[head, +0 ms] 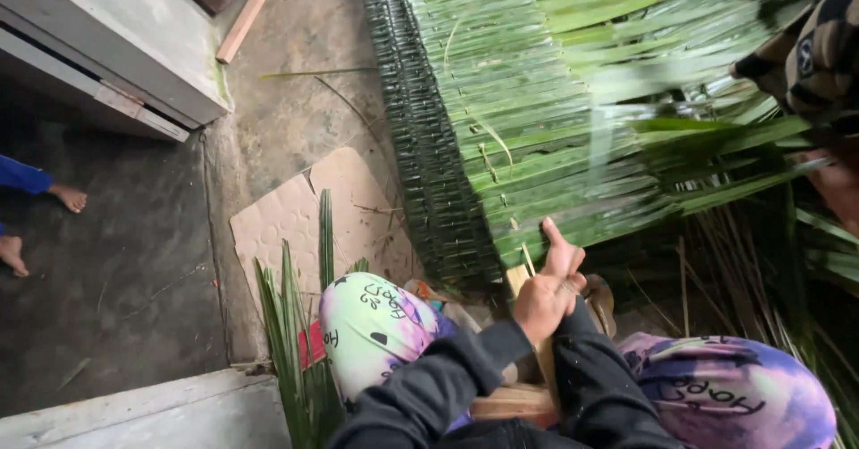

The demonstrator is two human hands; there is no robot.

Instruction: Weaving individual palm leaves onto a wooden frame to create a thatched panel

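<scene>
a hand [548, 290] shows at the lower middle of the head view, coming out of a dark sleeve [447, 377]. its forefinger points up and slightly left toward the lower edge of a woven panel of green palm leaves [537, 118], while the other fingers are curled in against a pale wooden slat [519, 279] that stands just beside the knuckles. it looks like the left hand crossed over the other arm, though the overlapping sleeves make that hard to settle. the other hand is hidden under the sleeves, so i cannot tell how its fingers lie.

the leaf panel stretches from the top of the picture down to the hand, its strips laid side by side and running out to the right in loose, blurred ends. along its left edge sits a darker band of tightly folded leaf [420, 145].

below the hand are the person's knees in purple, green and white patterned trousers [376, 324]. a bunch of loose green leaf blades [300, 342] stands upright just left of the near knee, over a torn sheet of cardboard [304, 216] lying on the concrete floor [134, 279].

at the far left edge are another person's bare feet [67, 199], well apart from the work. a wooden batten [250, 11] lies at the top left.
</scene>
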